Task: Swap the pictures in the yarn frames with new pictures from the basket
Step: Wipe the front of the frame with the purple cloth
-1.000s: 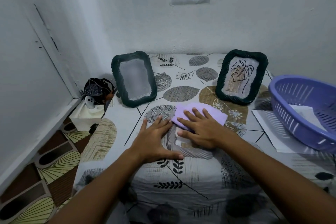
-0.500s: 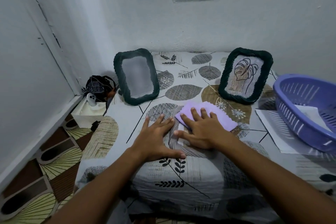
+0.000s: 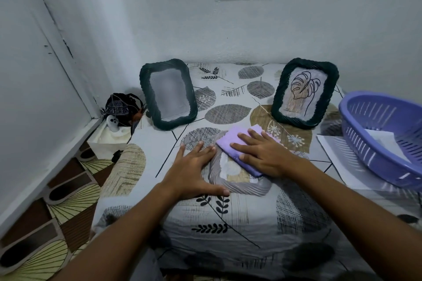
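A grey yarn frame [image 3: 242, 186] lies flat on the leaf-print cloth in front of me. My right hand [image 3: 262, 154] presses flat on a purple cloth [image 3: 230, 141] that covers the frame's upper right. My left hand [image 3: 191, 166] rests flat beside the frame's left edge, thumb along its lower side. Two dark green yarn frames stand at the back: the left one [image 3: 167, 97] shows a blank grey panel, the right one [image 3: 304, 92] holds a leaf line drawing. A purple basket [image 3: 374, 134] at the right holds white paper [image 3: 383, 139].
A white sheet [image 3: 338, 157] lies under the basket on the table. The wall runs close behind the frames. Left of the table, a dark bag [image 3: 121, 107] and a small white object sit on a low box on the patterned floor.
My right hand has slid the purple cloth a little to the right and down over the grey frame. The left hand stays beside the frame.
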